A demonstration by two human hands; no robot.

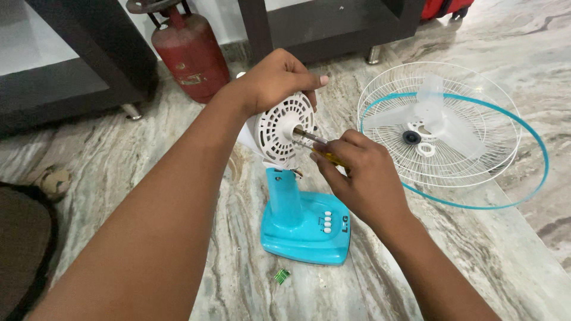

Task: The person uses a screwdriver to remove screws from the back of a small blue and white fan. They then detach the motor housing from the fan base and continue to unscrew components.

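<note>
Marble floor [488,249], with red gas cylinder [189,50] and dark furniture [333,24] behind. Centre: turquoise fan base [304,226] standing upright, white motor housing [282,128] on top, gripped from above by left hand [275,80], fingers curled over rim. Right hand [357,172] closed on yellow-handled screwdriver [318,148], tip at housing face beside shaft [300,134]; to the right, white grille [440,128] with clear blades [437,116] and loose turquoise ring [523,178] lying flat.

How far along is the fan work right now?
Done: grille and clear blade lie off on the floor. In hand: left hand steadies the white motor housing; right hand works a screwdriver at it. Left: housing still on the blue stand.
</note>
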